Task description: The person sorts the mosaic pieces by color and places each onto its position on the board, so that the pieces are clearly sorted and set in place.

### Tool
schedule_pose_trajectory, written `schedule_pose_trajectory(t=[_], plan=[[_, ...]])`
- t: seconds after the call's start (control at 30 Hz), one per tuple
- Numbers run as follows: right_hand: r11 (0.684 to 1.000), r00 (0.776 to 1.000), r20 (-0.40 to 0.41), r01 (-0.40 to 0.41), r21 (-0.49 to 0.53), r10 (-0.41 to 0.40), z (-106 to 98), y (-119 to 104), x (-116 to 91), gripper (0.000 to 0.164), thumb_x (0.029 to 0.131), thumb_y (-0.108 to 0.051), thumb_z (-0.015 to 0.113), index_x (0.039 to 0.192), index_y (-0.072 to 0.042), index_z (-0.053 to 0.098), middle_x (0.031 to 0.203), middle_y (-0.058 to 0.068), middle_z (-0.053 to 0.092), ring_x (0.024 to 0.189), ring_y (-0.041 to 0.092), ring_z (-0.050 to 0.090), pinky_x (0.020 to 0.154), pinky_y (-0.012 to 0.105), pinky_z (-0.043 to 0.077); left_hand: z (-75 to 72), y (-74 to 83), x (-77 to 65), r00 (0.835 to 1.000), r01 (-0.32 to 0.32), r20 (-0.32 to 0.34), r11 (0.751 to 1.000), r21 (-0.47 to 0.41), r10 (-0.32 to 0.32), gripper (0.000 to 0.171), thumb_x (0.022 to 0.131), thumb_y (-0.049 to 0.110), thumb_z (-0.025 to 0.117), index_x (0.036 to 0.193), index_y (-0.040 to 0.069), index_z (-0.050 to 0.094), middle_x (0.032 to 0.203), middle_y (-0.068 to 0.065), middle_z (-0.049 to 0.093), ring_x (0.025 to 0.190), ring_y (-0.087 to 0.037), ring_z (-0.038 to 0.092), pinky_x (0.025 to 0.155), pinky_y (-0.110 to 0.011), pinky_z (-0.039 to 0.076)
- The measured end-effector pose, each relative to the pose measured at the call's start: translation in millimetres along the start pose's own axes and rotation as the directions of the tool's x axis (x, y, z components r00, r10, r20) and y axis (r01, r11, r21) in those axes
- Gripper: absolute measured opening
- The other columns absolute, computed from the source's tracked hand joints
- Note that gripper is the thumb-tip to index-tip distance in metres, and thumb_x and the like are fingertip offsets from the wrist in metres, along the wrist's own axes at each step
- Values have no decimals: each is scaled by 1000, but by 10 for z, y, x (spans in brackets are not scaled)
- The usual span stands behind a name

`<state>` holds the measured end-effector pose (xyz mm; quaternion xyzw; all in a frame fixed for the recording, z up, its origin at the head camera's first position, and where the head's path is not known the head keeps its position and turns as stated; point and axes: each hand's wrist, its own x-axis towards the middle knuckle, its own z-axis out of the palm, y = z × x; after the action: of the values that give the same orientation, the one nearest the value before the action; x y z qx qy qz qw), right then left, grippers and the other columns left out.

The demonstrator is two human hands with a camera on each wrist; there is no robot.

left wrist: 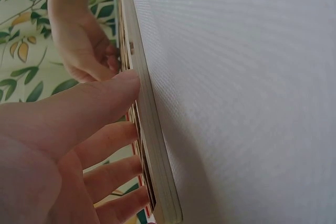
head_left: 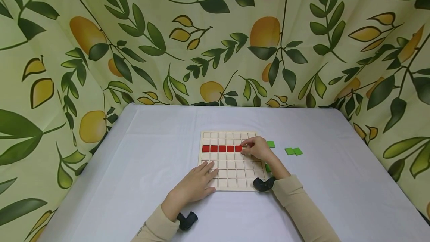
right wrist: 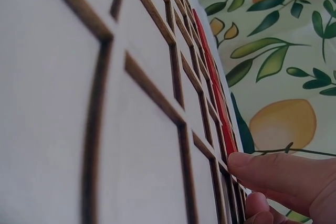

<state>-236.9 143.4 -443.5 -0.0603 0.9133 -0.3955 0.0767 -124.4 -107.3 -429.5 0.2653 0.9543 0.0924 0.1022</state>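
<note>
Pinching the rightmost red tile (head_left: 238, 148) between thumb and forefinger, the fingers of my right hand (head_left: 258, 148) are at the far part of the board (head_left: 231, 174). That tile sits at the right end of a row with four other red tiles (head_left: 222, 148), which run side by side from the board's left edge, each in its own square. My left hand (head_left: 196, 183) grasps nothing: its fingers are spread and released, resting over the near left corner of the board, with the thumb against the near edge. The board is pale, marked out in a grid, and lies flat on the white surface (head_left: 151, 152).

Off to the right of the board I have some green tiles. One (head_left: 270, 144) lies beside my right hand, another (head_left: 267, 167) shows only partly past my right forearm, and a pair (head_left: 293, 151) lies farther right, touching at their edges. Each of my wrists carries a black device (head_left: 263, 184), just by the cuff of a beige sleeve (head_left: 304, 202). Beyond the surface's far edge hangs a curtain (head_left: 215, 59) printed with leaves and orange fruit.
</note>
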Motion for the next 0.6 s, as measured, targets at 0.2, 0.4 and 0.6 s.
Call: schedule_pose_trajectory(t=[0.2,0.4,0.6], plan=[[1000,1000,2,-5,11,5,-3,0,3,24,77,-8,78,99,0,74,68,2,54,68,14,45,57,22,34,-6,5,0,1000,-1,3,1000,2,1,57,93,36,60,143,13,47,156,-10,37,146,-32,34,115,-50,39],[999,999,9,-33,25,33,-19,2,-6,24,78,-8,78,101,-2,75,69,2,54,70,15,45,57,22,35,-16,10,0,1000,-1,5,1000,-5,1,56,93,35,60,143,13,46,156,-10,37,146,-31,34,115,-50,38],[999,1000,12,-22,46,21,-50,16,-22,23,80,-10,76,102,-2,74,71,2,56,70,15,45,56,21,36,-25,16,-10,1000,1,6,1000,-16,-1,56,93,35,60,144,13,46,157,-10,37,147,-32,33,115,-51,38]])
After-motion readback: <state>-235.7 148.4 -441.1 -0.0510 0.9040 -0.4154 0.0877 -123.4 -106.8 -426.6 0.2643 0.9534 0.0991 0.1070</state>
